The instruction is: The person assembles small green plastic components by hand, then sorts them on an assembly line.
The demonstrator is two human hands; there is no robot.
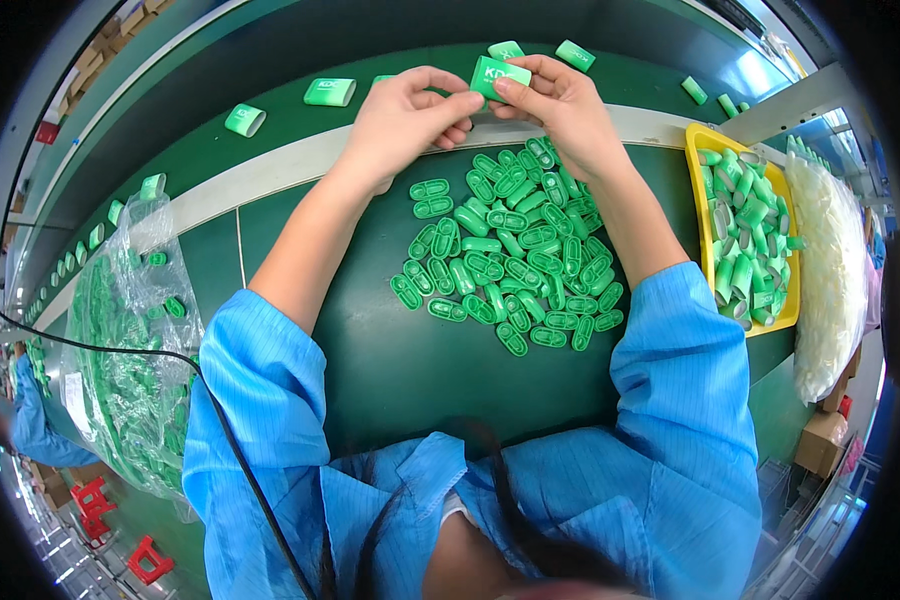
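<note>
Above the inner edge of the conveyor, my right hand (565, 105) pinches a small green cardboard sleeve (491, 72) with white print, thumb on its front face. My left hand (410, 118) is closed, its fingers curled and its thumb tip close to the sleeve's lower left corner. Whatever lies between those left fingers is hidden. Just below both hands, a loose pile of green oval plastic pieces (510, 255) is spread over the dark green table (370, 380).
More green sleeves (330, 92) lie spaced along the green conveyor (290, 120). A yellow basket (706, 250) full of sleeves stands at right, beside a translucent plastic bag (825, 270). At left is a clear bag of green pieces (130, 370). A black cable (100, 348) crosses my left side.
</note>
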